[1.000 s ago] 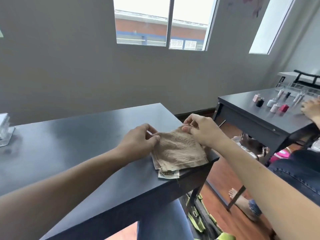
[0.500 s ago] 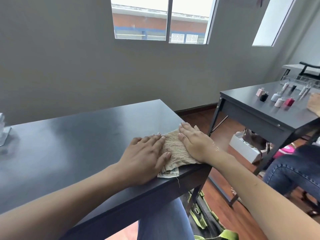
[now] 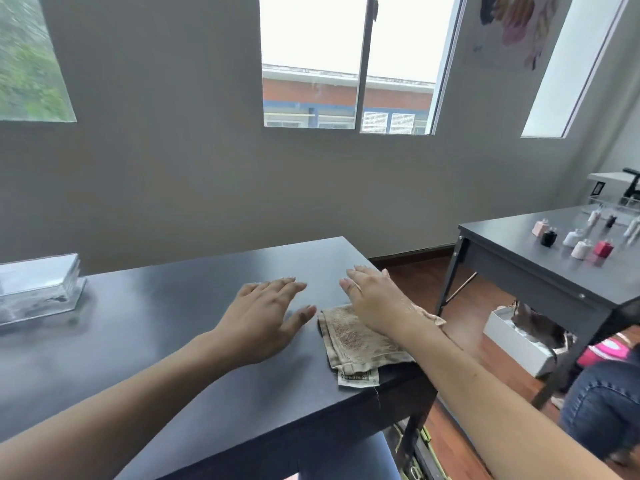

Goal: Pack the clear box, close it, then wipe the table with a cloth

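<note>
A folded beige cloth [image 3: 360, 341] with a label at its near corner lies at the right edge of the dark table [image 3: 173, 341]. My left hand [image 3: 266, 313] hovers flat with spread fingers just left of the cloth, off it. My right hand [image 3: 374, 299] is flat with fingers apart above the cloth's far end, its wrist over the fabric. The clear box [image 3: 38, 289] stands shut at the table's far left.
A second dark table [image 3: 540, 271] at the right carries several small nail polish bottles [image 3: 581, 244]. Below it sits a white box [image 3: 516, 344]. Another person's jeans-clad leg [image 3: 602, 407] is at the right edge. A wooden floor gap separates the tables.
Both hands have lifted off the cloth and slid forward; the left one is now beside it. The folded cloth lies flat. The camera tilted up and the clear box came into view.
</note>
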